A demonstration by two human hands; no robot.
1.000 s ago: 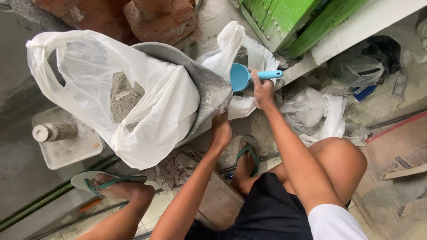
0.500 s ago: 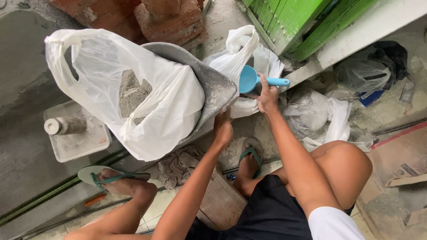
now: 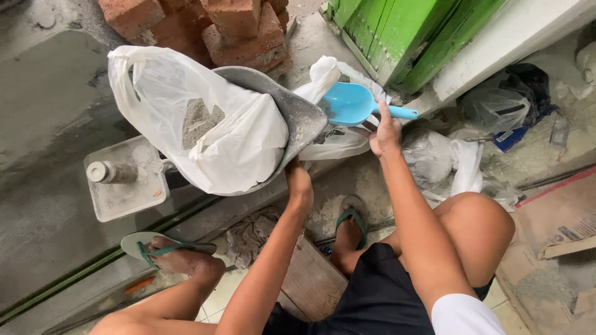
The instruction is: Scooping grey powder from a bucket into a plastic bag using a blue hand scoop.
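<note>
A white plastic bag (image 3: 205,124) holding grey powder rests in a grey metal pan (image 3: 298,115) on a weighing scale (image 3: 124,180). My left hand (image 3: 299,181) grips the pan's near rim from below. My right hand (image 3: 385,131) holds a blue plastic scoop (image 3: 354,104) by its handle, its bowl just right of the pan, above another white bag (image 3: 335,139) lying open beneath it.
Red bricks (image 3: 211,28) are stacked at the top, with a green wooden door (image 3: 410,34) at the upper right. Clear plastic bags (image 3: 434,158) lie at the right, a cardboard sheet (image 3: 559,229) beyond my knee. My feet wear green sandals (image 3: 149,245); a rag (image 3: 251,232) lies between them.
The view has shifted, so the scale and bag sit further right and lower in frame. The scoop stays beside the pan in my right hand; my left hand stays on the pan's rim.
</note>
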